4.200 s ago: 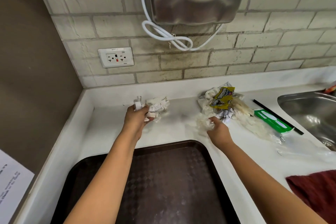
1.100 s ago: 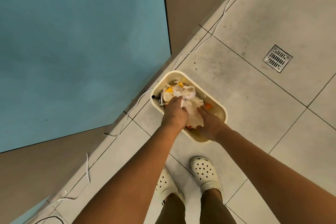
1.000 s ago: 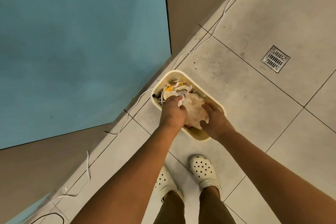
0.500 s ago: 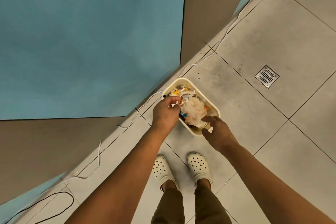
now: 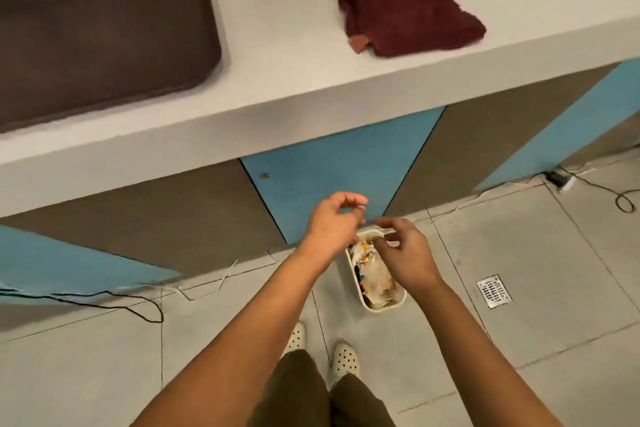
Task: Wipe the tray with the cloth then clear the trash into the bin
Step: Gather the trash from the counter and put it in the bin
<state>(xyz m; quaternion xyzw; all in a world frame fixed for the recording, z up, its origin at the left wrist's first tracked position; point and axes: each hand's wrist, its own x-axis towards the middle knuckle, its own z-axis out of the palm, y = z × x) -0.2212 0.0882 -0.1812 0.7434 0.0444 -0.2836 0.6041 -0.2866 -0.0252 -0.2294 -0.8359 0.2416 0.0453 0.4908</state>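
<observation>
Hands lifted clear of bin (image 5: 378, 307), trash (image 5: 374, 274) left inside

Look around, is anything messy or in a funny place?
A little. The dark red cloth lies rumpled near the white counter's front edge, and loose black and white cords trail over the grey floor tiles. The small cream bin is heaped with crumpled trash, but nothing has spilled beside it.

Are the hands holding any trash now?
No. The left hand and right hand hover above the bin with loosely curled fingers, holding nothing.
</observation>
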